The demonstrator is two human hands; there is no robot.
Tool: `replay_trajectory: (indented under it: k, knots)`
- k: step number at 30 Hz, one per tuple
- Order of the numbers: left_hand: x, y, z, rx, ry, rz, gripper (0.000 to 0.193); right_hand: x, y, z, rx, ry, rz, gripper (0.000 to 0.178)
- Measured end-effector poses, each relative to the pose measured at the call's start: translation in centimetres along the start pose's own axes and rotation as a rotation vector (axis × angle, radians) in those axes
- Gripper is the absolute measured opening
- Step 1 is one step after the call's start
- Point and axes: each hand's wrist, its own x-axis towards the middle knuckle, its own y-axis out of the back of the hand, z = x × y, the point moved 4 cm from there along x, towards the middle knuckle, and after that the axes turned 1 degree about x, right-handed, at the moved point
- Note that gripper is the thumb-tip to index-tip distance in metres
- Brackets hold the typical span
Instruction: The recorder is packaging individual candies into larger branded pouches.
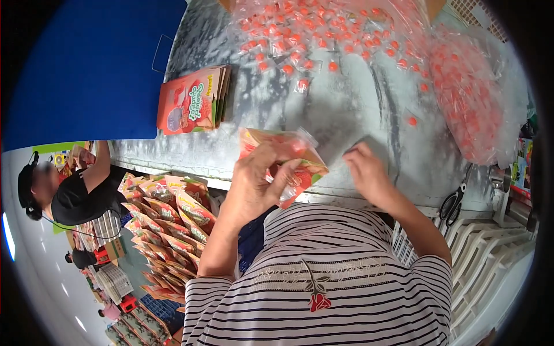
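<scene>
Left hand [258, 174] pinches a pouch [303, 177]. Right of it, the right hand [367, 173] half-curls, hold unclear. Best steady the pouch.

Single fisheye view, worn on head; faces steeply down past striped shirt [369, 294] onto tabletop [352, 106], close range.

A grey worktop [358, 109], mottled with pale, worn patches, fills the upper middle of the frame. A pile of printed red pouches [190, 104] lies toward its upper left. Small red wrapped pieces [333, 66] scatter across the top centre, one lone piece [412, 121] farther right. A bulging clear bag [467, 98] of them rests upper right.
</scene>
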Motion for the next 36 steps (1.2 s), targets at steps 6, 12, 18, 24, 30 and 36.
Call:
replay_trajectory:
  k: [6, 12, 18, 24, 30, 36]
  knots:
    - [-1.0, -2.8, 0.2, -0.028, 0.031, -0.075, 0.012, 5.1, 4.9, -5.4, 0.697, -0.146, 0.225, 0.006]
    - [-1.0, -3.6, 1.6, -0.017, 0.010, -0.168, 0.013, 7.0, 2.4, -9.9, 0.097, 0.378, 0.273, 0.013]
    - [-1.0, -2.6, 0.4, -0.103, 0.032, -0.052, 0.011, 5.9, 3.7, -10.9, 0.286, 0.177, 0.141, 0.025]
    - [-0.2, -2.8, -0.1, -0.128, 0.085, -0.075, 0.011, 3.9, 5.3, -10.9, 0.149, 0.177, 0.092, 0.030]
    - [0.3, -2.9, 0.2, -0.215, -0.014, -0.043, 0.010, 4.1, 5.6, -11.5, -0.108, 0.380, 0.039, 0.045]
    - [0.9, -2.4, 0.7, -0.118, -0.120, -0.108, 0.011, 6.0, 4.7, -9.8, -0.285, 0.361, -0.281, 0.048]
